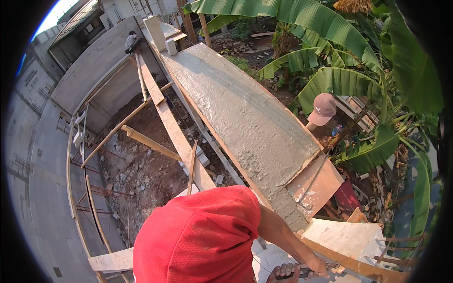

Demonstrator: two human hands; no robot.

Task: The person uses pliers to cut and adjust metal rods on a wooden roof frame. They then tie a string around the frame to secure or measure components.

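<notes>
From the lower edge my left arm reaches out in a red sleeve, bent at the elbow and pointing down to the right. My left hand (317,265) is closed around a dark, narrow tool (304,273), whose kind I cannot make out. Close beside it, my right hand (285,272) has its fingers curled over the other end of the same tool. Both hands are at the bottom edge, partly cut off, next to a curved wooden board (344,260). Beyond them stretches a long slab of wet grey concrete (245,113) between wooden form boards.
A pinkish board (317,184) with a thin metal rod (313,179) lies against the concrete's near right side. A pink cap (323,109) rests on a post. To the left, planks (163,111) span a deep rubble pit (146,170). Another person (132,42) crouches far off.
</notes>
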